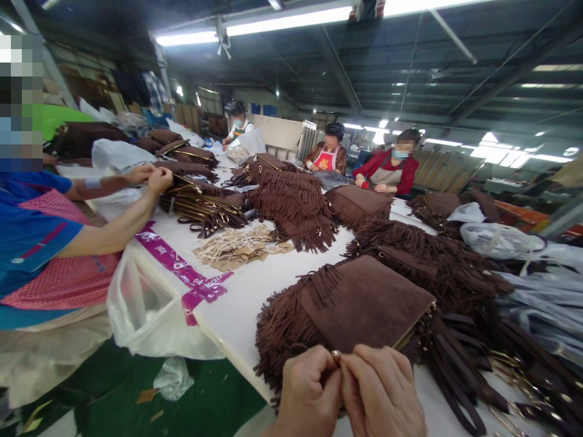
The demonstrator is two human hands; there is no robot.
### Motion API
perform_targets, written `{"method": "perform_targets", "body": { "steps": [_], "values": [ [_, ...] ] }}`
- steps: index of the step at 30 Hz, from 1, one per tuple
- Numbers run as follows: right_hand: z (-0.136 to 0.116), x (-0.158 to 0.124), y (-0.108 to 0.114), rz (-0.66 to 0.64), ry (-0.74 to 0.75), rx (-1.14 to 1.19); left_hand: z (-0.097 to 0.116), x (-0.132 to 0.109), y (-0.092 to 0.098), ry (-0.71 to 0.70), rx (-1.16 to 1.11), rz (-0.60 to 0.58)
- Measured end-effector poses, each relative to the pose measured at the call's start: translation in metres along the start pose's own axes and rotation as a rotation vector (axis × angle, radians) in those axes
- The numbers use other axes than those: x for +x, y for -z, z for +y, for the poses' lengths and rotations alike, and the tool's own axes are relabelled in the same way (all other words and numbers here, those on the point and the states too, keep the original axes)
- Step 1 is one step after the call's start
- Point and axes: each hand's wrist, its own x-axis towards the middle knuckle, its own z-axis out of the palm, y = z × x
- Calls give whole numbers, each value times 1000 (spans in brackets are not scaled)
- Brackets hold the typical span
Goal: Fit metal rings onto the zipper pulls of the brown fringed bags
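At the bottom of the head view, my left hand (304,388) and my right hand (383,385) meet, both closed in a pinch. A small shiny metal piece (336,354) shows between the fingertips; its kind is too small to make out. Just beyond my hands lies a dark brown fringed bag (364,300), flat on a stack of similar bags. Its fringe hangs to the left, and a gold zipper edge (412,328) runs along its near right side. Dark straps (455,364) with gold clasps lie to the right of my right hand.
Fringed bags (291,197) are piled along the white table (237,321). Paper tags with cords (241,246) lie mid-table. Plastic-wrapped items (542,303) are at right. A co-worker's hands (152,176) are at left, above a hanging plastic bag (146,309). Other people sit across.
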Motion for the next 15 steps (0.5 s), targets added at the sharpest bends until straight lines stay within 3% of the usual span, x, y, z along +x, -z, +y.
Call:
{"method": "perform_targets", "body": {
  "steps": [8,15],
  "values": [
    [8,-10,-7,-41,-47,58,4,4,4,33,-54,-71],
    [21,-12,-5,-152,-349,230,7,2,6,78,-106,-66]
  ]
}}
